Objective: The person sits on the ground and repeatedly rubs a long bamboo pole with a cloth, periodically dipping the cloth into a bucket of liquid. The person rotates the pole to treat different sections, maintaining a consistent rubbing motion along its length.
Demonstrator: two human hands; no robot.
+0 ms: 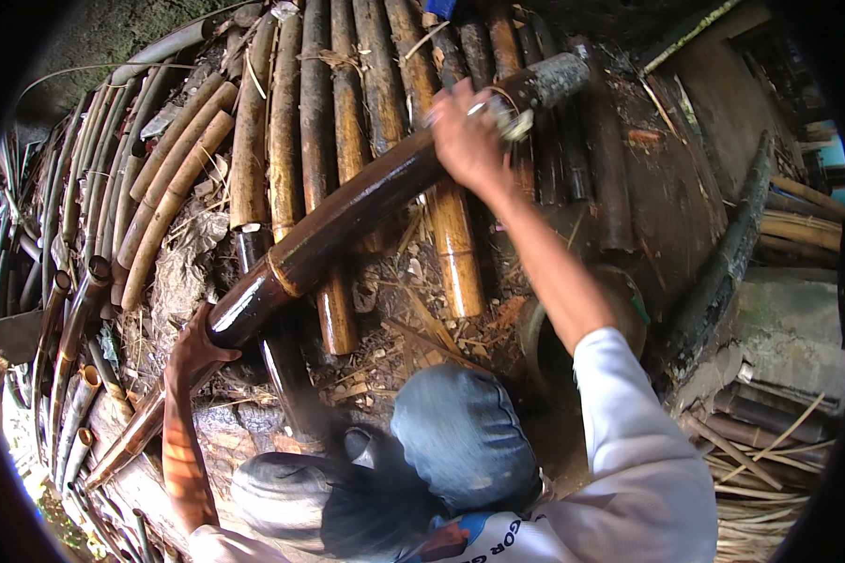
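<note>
A thick, wet, dark brown bamboo pole point(352, 208) slants across from the lower left to the upper right, with a paler ring at a joint and a greyish, rough far end. Low on the pole my left hand point(195, 347) is closed around it, fingers partly hidden behind. My right hand point(469, 139), smeared by motion, presses on the pole near its far end. Out of its fingers sticks a pale, crumpled wad point(514, 124), too blurred to name. Below the pole, my bent knees point(465, 432) show in blue-grey cloth.
Several brown bamboo poles point(455, 249) lie side by side beyond, some glossy. More bamboo poles point(176, 202) are stacked at the left. A round dark container point(540, 342) sits right of my knees. Chips and shavings point(385, 319) litter the ground. A grey log point(723, 272) leans at the right.
</note>
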